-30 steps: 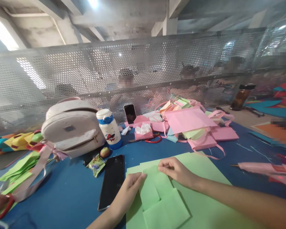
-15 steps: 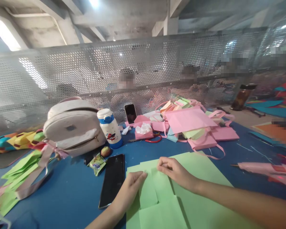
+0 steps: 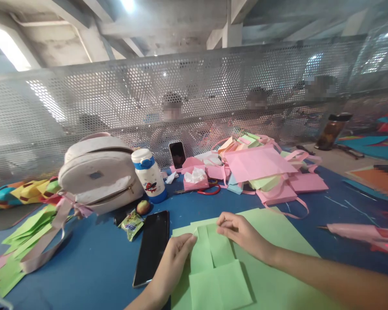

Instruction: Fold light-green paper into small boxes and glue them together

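Note:
A folded light-green paper piece (image 3: 213,267) lies on a stack of green sheets (image 3: 278,258) on the blue table. My left hand (image 3: 176,256) has its fingers curled on the left flap's upper corner. My right hand (image 3: 241,232) pinches the top edge of the right flap, fingers pressed together. The two flaps meet along a centre crease between my hands.
A black phone (image 3: 151,245) lies just left of my left hand. Behind it are a snack packet (image 3: 131,223), a white bottle (image 3: 149,174), a pale backpack (image 3: 97,172), red scissors (image 3: 208,189) and pink paper bags (image 3: 261,172). A pink glue gun (image 3: 362,232) lies at right. A perforated metal screen (image 3: 84,99) backs the table.
Both hands have pressed the green flaps inward, and the folded piece now lies squarer with its flaps meeting at the centre. The view shifted slightly.

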Demonstrator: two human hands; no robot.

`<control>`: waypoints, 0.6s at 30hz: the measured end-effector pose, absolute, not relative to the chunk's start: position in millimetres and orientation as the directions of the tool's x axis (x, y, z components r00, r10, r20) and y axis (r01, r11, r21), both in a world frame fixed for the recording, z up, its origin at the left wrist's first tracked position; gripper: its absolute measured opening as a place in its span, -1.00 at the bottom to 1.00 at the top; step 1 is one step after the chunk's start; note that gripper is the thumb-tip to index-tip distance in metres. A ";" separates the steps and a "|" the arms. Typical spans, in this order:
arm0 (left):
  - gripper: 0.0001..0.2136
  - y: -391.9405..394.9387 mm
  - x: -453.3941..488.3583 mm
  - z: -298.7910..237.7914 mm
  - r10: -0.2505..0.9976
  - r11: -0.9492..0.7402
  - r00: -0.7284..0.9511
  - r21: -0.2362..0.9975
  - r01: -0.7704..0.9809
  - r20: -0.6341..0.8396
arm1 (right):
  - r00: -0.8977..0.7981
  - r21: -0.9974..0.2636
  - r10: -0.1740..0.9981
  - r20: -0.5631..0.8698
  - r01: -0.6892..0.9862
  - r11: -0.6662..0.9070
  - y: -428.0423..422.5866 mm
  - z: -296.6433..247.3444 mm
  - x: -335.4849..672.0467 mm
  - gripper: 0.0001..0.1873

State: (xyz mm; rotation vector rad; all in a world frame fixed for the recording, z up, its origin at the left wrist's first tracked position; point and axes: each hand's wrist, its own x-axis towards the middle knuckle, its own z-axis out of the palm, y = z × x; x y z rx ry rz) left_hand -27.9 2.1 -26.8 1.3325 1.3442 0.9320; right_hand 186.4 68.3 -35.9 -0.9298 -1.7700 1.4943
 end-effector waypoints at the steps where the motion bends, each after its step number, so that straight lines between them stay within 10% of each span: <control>1: -0.45 1.2 -27.4 -26.1 0.989 0.100 0.086 0.968 0.230 -0.123 | -0.548 -0.987 0.836 0.026 0.117 0.108 68.2 -36.4 186.6 -0.73; 10: -0.50 4.6 -22.1 -18.2 0.970 0.153 0.173 0.981 0.121 -0.173 | -0.419 -0.966 0.905 0.071 0.199 0.168 72.4 -46.2 190.1 -0.76; 15: -0.41 5.3 -22.0 -22.7 0.958 0.210 0.195 0.977 0.024 -0.210 | -0.337 -0.732 0.786 0.519 0.299 0.612 74.5 -33.6 190.4 -0.92; 18: -0.46 3.9 -23.1 -25.7 0.969 0.164 0.184 0.986 0.035 -0.167 | -0.441 -0.595 0.724 0.530 0.414 0.689 74.3 -25.6 189.1 -0.85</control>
